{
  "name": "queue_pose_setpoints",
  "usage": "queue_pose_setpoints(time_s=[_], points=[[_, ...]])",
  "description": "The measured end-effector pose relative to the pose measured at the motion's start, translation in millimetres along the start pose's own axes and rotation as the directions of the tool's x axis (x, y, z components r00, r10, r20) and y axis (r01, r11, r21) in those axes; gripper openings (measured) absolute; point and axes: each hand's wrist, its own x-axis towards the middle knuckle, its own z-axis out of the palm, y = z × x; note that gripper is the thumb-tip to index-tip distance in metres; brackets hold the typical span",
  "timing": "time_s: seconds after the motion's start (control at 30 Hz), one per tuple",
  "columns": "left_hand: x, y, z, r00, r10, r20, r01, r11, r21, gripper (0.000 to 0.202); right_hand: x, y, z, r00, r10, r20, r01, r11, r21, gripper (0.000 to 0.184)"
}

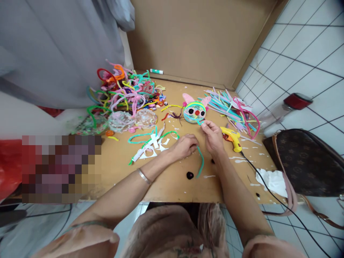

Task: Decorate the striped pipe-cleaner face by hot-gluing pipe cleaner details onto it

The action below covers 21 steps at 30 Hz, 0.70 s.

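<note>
My left hand (187, 144) is closed, its fingertips pinching a teal pipe cleaner (202, 163) whose loose end curves down over the table. My right hand (212, 133) pinches a short teal piece just below a round clear animal face (195, 112). Whether both hands hold one same pipe cleaner, I cannot tell. Pink ears, dark eyes, a red nose and yellow and teal bands mark the face, which lies beyond my fingers. A black pompom-like piece (190, 175) sits nearer me. Beside my right hand lies a yellow glue gun (233, 138).
A heap of coloured pipe cleaners (129, 87) stands at the back left, with white paper scraps (150, 147) before it. Straight pipe cleaners (228, 105) lie back right. The glue gun's black cord (264, 184), a crumpled tissue (272, 181) and a brown bag (303, 161) are at right.
</note>
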Motion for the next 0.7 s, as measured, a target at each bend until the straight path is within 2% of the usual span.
queue_pose_setpoints(time_s=[0.1,0.2,0.23,0.3,0.33,0.4,0.47,0.53,0.6,0.63,0.7], points=[[1.0,-3.4,-0.7,0.996,0.076,0.046,-0.077,0.997,0.027,0.022,1.6,-10.4,-4.5,1.0,-0.006,0.023,0.004,0.994,0.11,0.029],[0.7,-2.4,-5.0,0.996,0.061,0.069,-0.065,0.996,0.06,0.021,3.4,-19.5,-9.6,0.993,0.043,0.106,-0.067,0.97,0.233,0.027],[0.3,-1.3,-7.6,0.999,0.023,0.032,-0.027,0.995,0.101,0.021,4.0,-21.0,-10.9,0.99,0.066,0.126,-0.097,0.961,0.259,0.025],[-0.6,1.3,-14.7,0.986,-0.069,-0.151,0.099,0.975,0.2,0.025,5.1,-21.5,-12.4,0.984,0.113,0.139,-0.149,0.946,0.286,0.023],[-0.9,2.6,-18.9,0.955,-0.102,-0.278,0.169,0.959,0.228,0.029,5.6,-20.4,-12.6,0.981,0.135,0.138,-0.17,0.942,0.288,0.022],[-1.2,4.1,-27.5,0.857,-0.118,-0.501,0.256,0.942,0.217,0.031,6.1,-16.8,-11.7,0.977,0.167,0.136,-0.199,0.943,0.269,0.022],[-0.9,3.6,-34.3,0.757,-0.113,-0.644,0.278,0.947,0.16,0.025,6.0,-12.6,-9.8,0.972,0.187,0.139,-0.216,0.948,0.233,0.023],[-0.1,0.8,-38.0,0.695,-0.152,-0.703,0.262,0.964,0.05,0.015,5.6,-9.3,-7.9,0.969,0.203,0.139,-0.229,0.951,0.207,0.027],[1.0,-3.0,-39.0,0.67,-0.23,-0.706,0.244,0.966,-0.083,0.022,5.0,-7.6,-6.8,0.968,0.215,0.133,-0.239,0.949,0.206,0.03],[1.5,-4.7,-39.2,0.661,-0.254,-0.706,0.244,0.963,-0.118,0.026,4.7,-7.2,-6.5,0.967,0.22,0.129,-0.243,0.947,0.211,0.032],[2.2,-6.9,-40.6,0.632,-0.237,-0.738,0.257,0.962,-0.089,0.026,4.2,-7.1,-6.5,0.966,0.228,0.125,-0.251,0.942,0.224,0.034]])
